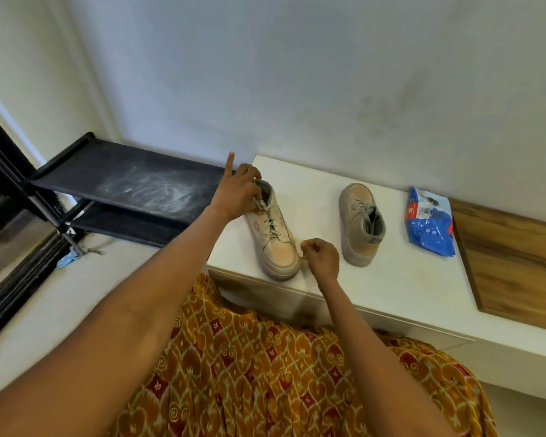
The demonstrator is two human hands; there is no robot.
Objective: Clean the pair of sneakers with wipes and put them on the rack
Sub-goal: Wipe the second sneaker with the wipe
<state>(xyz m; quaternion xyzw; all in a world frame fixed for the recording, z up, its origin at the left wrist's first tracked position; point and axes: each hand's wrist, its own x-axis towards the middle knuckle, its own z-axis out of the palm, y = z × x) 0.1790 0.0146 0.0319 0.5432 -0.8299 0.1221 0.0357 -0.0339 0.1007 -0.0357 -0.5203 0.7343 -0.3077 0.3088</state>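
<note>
— Where's everything?
— Black shoe rack (133, 187) left of centre; white cabinet top (401, 279) centre-right carries both beige sneakers.
— Hands?
— Left hand (238, 193) grips the near sneaker's (276, 238) collar; right hand (322, 258) pinches a white wipe (298, 247) at its toe. Second sneaker (361, 225) stands beside the blue wipes pack (429, 220), print unreadable.

We've got soft, even daylight here with barely any shadows, no real glare, a slightly smeary soft look overall, and heavy wide-angle bending toward the edges.
</note>
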